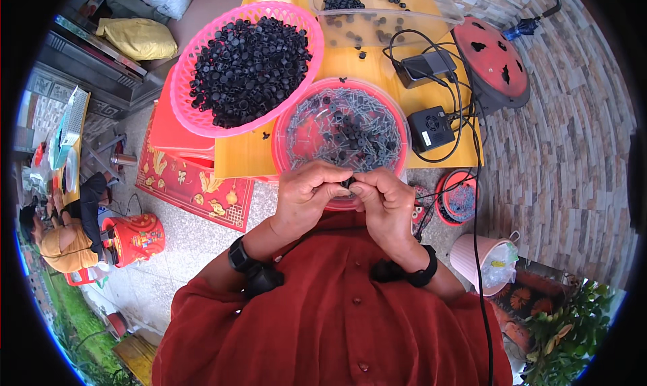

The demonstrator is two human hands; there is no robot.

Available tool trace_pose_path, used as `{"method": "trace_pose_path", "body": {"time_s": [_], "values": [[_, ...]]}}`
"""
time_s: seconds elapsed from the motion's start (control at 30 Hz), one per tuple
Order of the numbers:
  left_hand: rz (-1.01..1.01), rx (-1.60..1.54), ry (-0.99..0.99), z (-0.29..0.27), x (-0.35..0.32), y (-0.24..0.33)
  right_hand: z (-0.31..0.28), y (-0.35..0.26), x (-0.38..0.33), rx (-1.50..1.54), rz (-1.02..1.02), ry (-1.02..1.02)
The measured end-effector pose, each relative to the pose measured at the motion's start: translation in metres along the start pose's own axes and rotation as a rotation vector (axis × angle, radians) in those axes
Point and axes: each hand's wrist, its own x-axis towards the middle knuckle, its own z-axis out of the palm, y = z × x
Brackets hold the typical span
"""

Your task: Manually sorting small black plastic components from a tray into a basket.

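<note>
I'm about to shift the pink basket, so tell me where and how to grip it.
Probably by the rim of the pink basket, from left and right: it encircles the heaped black pieces, while its near-right edge crowds the red-rimmed basin.

Held part (347,182): black. Basket (182,76): pink; caps (253,69) in it black. Tub rim (278,138): pinkish red; pins (379,115) grey. Tabletop (241,158): yellow-orange. Shirt (323,291): plain dark red. Mat (237,198): red, gold motifs. Wall (559,163): grey-beige-brown strips.
</note>
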Motion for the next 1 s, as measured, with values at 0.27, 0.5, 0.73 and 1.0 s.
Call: {"method": "trace_pose_path", "body": {"time_s": [0.27,0.5,0.73,1.0], "values": [[-0.029,-0.066,0.044,0.006,0.001,0.002,0.002,0.001,-0.001,-0.046,-0.083,0.051],[0.074,0.058,0.119,0.016,0.006,0.003,0.0,-0.004,0.0,-0.153,-0.188,0.083],[0.145,0.238,0.181,0.018,0.005,-0.003,0.004,-0.001,0.003,-0.2,-0.219,0.079],[0.198,0.343,0.157,0.021,0.005,0.002,0.002,0.003,0.003,-0.23,-0.203,0.075]]}}
